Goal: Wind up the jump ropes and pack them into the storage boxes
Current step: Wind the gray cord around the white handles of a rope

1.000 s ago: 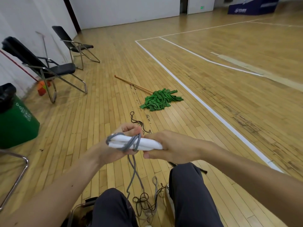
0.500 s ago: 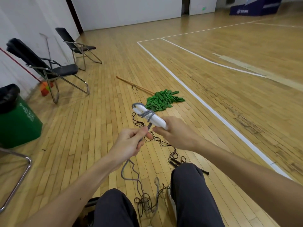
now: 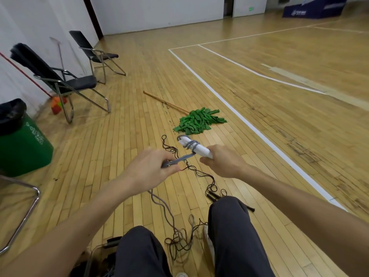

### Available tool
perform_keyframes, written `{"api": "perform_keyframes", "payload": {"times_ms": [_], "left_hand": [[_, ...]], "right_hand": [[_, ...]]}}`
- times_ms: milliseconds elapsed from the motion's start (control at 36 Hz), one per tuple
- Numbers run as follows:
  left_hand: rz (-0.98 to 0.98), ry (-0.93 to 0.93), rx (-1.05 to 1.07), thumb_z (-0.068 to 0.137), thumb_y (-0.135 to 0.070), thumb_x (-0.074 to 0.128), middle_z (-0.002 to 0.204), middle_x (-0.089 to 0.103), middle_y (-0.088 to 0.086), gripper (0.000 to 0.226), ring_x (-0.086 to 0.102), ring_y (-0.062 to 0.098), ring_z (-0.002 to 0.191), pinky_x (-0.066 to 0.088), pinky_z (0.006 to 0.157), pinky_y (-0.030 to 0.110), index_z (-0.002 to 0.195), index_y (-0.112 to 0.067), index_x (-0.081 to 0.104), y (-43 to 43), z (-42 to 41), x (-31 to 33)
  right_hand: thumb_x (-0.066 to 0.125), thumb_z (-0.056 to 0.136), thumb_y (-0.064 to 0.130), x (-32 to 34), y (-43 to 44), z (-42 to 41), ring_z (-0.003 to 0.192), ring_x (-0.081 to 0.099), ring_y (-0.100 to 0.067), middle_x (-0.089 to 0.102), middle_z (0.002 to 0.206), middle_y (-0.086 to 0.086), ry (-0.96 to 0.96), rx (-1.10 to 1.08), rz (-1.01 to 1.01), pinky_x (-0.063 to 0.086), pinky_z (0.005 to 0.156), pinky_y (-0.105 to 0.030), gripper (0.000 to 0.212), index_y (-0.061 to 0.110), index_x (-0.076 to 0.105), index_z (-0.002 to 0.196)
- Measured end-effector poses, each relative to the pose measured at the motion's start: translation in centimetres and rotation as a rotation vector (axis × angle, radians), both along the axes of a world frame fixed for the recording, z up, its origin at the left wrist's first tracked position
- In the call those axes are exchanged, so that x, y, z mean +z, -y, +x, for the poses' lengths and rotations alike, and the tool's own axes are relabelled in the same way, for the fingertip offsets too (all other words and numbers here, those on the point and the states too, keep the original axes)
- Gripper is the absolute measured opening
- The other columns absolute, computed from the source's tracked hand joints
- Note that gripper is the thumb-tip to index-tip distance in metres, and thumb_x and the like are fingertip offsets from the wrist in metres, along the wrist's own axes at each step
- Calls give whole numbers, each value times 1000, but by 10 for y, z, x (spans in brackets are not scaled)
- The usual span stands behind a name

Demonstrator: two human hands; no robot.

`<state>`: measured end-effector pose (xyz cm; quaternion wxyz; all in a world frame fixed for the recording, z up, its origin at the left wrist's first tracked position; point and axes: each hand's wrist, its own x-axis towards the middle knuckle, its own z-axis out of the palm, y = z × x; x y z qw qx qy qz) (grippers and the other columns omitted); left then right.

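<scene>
A green mop lies on the far floor. Nearer, above the knees, the right hand clasps the white handles. To its left, the left hand pinches the grey rope looped round them.

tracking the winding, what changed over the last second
The left hand came off the white handles and now pinches the grey rope, drawing it taut leftward; the right hand swung the handles to point away. Its grip, the grey wraps and the black rope on the floor stayed.
</scene>
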<state>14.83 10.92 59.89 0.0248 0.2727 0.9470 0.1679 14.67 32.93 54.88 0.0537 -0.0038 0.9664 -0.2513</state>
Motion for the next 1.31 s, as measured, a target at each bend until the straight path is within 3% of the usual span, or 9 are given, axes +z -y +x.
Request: {"api": "perform_keyframes", "payload": {"times_ms": [167,417,611,694,917,1028,1139,1194,1306], "left_hand": [[-180,-259,-63,96,-45,61,71,60,-13,22,55,3,64,49,62,23,100,-27,72,4,-7,24],[-233,-344,-316,85,-65,53,71,57,-15,42,46,-1,65,51,72,31,88,-26,68,-3,-20,37],[-43,-124,-263,62,-69,64,62,56,-13,43,49,2,59,30,59,18,73,-28,66,-1,-31,41],[54,-14,-236,55,-65,74,63,58,-11,41,52,-1,62,36,57,17,69,-29,65,1,-33,39],[346,457,-291,66,-51,86,77,71,14,40,64,36,70,51,64,48,79,-16,73,11,-38,19],[418,613,-184,75,-41,73,64,61,3,17,52,11,53,41,49,19,69,-25,73,13,-39,2],[401,693,-12,88,-23,75,88,73,5,7,72,30,88,60,75,38,90,-18,70,52,-93,-76],[517,716,18,91,0,66,79,74,-3,16,71,15,79,58,74,29,92,-15,65,41,-66,-60],[623,698,-107,100,-19,57,55,52,-7,24,42,6,50,35,49,20,80,-8,54,4,-19,-28]], "right_hand": [[55,103,33,-6,5,6,63,49,-17,56,81,-2,142,64,52,38,59,-29,24,10,57,110],[57,102,32,-1,25,24,61,49,-14,54,78,0,265,282,136,39,58,-27,19,15,56,108],[56,102,36,10,31,49,62,47,-13,53,75,3,231,521,120,42,60,-31,17,26,49,90],[56,102,38,15,31,57,62,50,-15,55,76,2,206,595,92,45,63,-37,19,28,48,89],[53,104,37,27,32,70,56,47,-9,51,68,7,69,702,68,40,57,-30,17,20,53,104],[57,102,36,36,29,67,53,49,-9,55,69,6,-54,665,-81,36,51,-20,17,19,57,101],[60,101,29,48,26,60,54,53,-5,54,67,12,-165,627,-221,43,51,-16,26,48,45,91],[58,101,30,52,25,58,53,54,-6,57,69,13,-218,594,-261,44,50,-17,25,52,47,96],[59,101,30,50,22,50,56,52,-9,63,77,3,-273,481,-310,44,52,-26,9,22,63,104]]}}
